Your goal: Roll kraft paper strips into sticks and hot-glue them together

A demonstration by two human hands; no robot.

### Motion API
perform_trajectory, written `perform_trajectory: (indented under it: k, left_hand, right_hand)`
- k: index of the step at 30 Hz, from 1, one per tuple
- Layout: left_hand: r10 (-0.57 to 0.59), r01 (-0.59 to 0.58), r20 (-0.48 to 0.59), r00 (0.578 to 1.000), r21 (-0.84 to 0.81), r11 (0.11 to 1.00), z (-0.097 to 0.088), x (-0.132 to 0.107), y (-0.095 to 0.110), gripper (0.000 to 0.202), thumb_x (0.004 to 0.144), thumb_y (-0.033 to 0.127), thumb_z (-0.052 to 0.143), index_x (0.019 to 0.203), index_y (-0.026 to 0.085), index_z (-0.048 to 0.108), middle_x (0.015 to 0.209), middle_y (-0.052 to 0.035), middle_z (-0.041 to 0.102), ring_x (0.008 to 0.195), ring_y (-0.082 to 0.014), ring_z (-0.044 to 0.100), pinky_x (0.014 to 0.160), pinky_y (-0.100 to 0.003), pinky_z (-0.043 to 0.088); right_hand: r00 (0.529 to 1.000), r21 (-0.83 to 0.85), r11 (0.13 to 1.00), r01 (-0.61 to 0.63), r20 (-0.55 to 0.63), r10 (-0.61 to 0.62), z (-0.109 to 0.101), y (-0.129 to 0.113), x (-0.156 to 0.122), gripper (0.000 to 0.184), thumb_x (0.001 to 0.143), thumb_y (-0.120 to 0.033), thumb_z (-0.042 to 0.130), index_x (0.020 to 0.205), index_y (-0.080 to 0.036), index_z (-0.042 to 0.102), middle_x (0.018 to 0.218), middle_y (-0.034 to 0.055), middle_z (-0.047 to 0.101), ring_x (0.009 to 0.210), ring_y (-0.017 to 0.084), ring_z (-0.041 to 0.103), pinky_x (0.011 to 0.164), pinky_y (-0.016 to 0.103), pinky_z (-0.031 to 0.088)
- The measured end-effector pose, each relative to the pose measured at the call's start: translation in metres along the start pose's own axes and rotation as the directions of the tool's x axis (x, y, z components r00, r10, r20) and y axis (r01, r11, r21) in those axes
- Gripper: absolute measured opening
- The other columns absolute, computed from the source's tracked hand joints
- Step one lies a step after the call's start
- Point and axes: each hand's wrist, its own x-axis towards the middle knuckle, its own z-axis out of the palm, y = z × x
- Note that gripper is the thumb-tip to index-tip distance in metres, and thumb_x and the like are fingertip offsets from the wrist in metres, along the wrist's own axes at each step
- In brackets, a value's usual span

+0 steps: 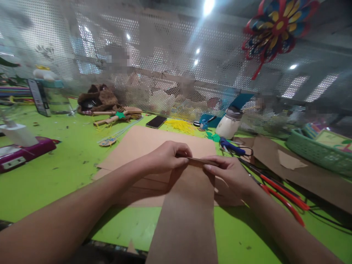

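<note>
Pinching brn paper (189, 216) w/ LH (166, 157), RH (233, 171).

A craft workshop, seemingly; the green table (55, 190) carries tan sheets (148, 142), yellow shreds (180, 126) and red-handled scissors (286, 193) near a brown paper strip (189, 216); a layered flower ornament (279, 25) hangs before a perforated screen (165, 40).

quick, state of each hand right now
Left hand: closed, pinching the far end of the long brown paper strip.
Right hand: closed, pinching that same end.
</note>
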Motion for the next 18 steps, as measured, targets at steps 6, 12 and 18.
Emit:
perform_trajectory:
  k: [6,12,18]
  left_hand:
    - [-0.011,0.018,0.064,0.998,-0.109,0.994,0.003,0.000,-0.004,0.014,0.072,0.015,0.052,0.083,0.012,0.059,0.069,-0.0001,0.060,0.061,-0.0100,0.052,0.057,-0.021,0.039]
    - [-0.032,0.031,0.102,0.994,0.013,0.999,0.001,-0.003,0.008,0.021,0.074,0.023,0.055,0.091,0.012,0.059,0.076,-0.0036,0.064,0.068,-0.0134,0.055,0.060,-0.022,0.039]
    - [0.008,-0.015,0.189,0.982,0.039,0.999,-0.003,-0.002,0.008,0.043,0.089,0.042,0.036,0.086,0.011,0.066,0.079,-0.0036,0.063,0.071,-0.0136,0.052,0.065,-0.023,0.037]
  right_hand:
    - [0.993,0.250,0.965,-0.080,-0.062,0.098,0.008,0.002,-0.002,0.023,0.059,-0.021,0.078,0.081,-0.017,0.074,0.073,0.0041,0.070,0.063,0.014,0.059,0.059,0.027,0.048]
    - [0.991,0.376,0.921,-0.103,-0.039,0.127,0.014,0.009,-0.004,0.017,0.058,-0.016,0.077,0.075,-0.019,0.075,0.067,0.0018,0.069,0.058,0.012,0.058,0.056,0.025,0.047]
    - [0.995,0.078,0.993,0.088,-0.052,-0.084,0.016,0.020,-0.004,0.012,0.069,-0.020,0.070,0.080,-0.019,0.075,0.082,0.0065,0.073,0.072,0.018,0.064,0.063,0.030,0.050]
